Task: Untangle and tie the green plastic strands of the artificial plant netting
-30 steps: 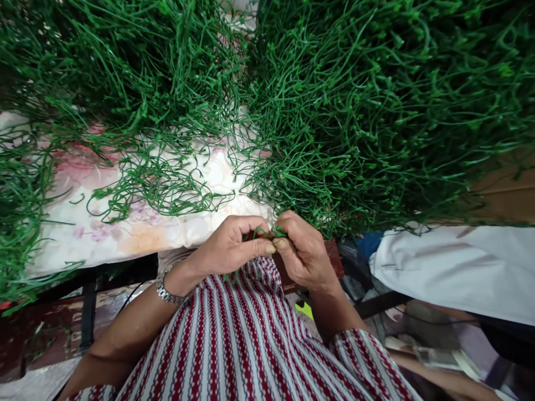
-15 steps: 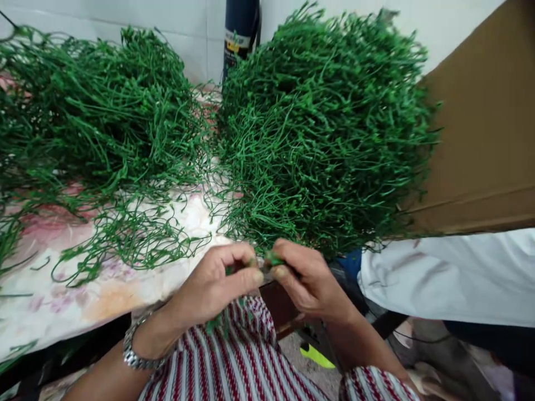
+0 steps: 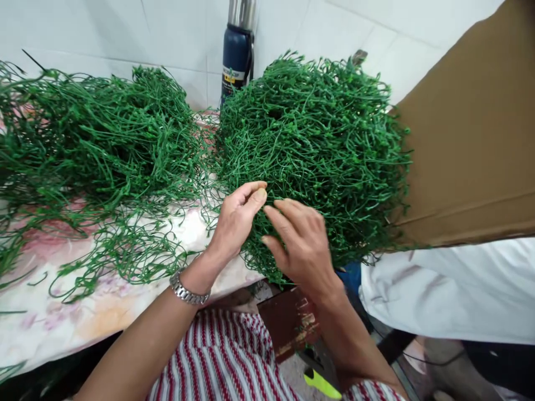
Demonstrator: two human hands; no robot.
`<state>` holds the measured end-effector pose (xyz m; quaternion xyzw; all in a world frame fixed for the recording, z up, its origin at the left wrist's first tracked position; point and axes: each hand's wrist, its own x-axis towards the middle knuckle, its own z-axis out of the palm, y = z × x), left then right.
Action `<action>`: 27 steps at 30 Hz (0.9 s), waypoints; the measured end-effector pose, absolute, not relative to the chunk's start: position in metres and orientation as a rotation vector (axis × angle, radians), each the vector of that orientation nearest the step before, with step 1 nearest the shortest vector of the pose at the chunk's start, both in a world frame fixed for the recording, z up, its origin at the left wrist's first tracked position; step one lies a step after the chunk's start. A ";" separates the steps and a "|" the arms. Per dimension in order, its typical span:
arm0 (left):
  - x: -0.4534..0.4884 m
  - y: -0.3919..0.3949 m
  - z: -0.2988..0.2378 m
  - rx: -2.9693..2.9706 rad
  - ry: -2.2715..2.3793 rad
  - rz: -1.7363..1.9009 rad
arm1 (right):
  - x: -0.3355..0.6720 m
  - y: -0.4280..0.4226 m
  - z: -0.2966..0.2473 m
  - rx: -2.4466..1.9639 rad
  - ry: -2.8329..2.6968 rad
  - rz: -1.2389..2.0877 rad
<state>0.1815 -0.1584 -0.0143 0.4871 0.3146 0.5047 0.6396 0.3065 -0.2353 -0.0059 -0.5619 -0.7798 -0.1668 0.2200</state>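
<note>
My left hand (image 3: pixel 234 223) is closed in a pinch, thumb against index finger, at the front of a tall heap of thin green stems (image 3: pixel 317 145) with small bud-like tips. Whatever lies in that pinch is too small to make out. To its right, my right hand (image 3: pixel 303 245) hovers over the lower front of the same heap, fingers bent but apart, with nothing visibly held. A second heap of green stems (image 3: pixel 108 133) spreads across the left side of the table, and a loose, thinner bunch (image 3: pixel 134 253) lies in front of it.
A flowered tablecloth (image 3: pixel 104 306) covers the table. Behind the heaps, a dark blue flask (image 3: pixel 238 53) stands by the tiled wall. A brown cardboard panel (image 3: pixel 468 139) borders the right heap. White cloth (image 3: pixel 451 289) and a yellow-green object (image 3: pixel 321 384) are lower right.
Both hands have moved up and away from my lap to the right heap. My right hand has opened from its pinch. The view has tilted upward, showing more of the flask.
</note>
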 end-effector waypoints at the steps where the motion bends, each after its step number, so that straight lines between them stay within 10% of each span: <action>1: 0.182 -0.158 -0.017 1.103 0.742 1.156 | 0.303 -0.232 -0.012 -1.564 -2.236 -0.426; 19: 0.016 -0.223 -0.014 1.242 1.238 1.844 | 0.313 -0.228 -0.017 -1.313 -2.101 -0.362; 27: -0.009 -0.243 -0.050 1.758 1.545 1.594 | 0.196 -0.225 -0.033 -0.986 -2.390 -0.018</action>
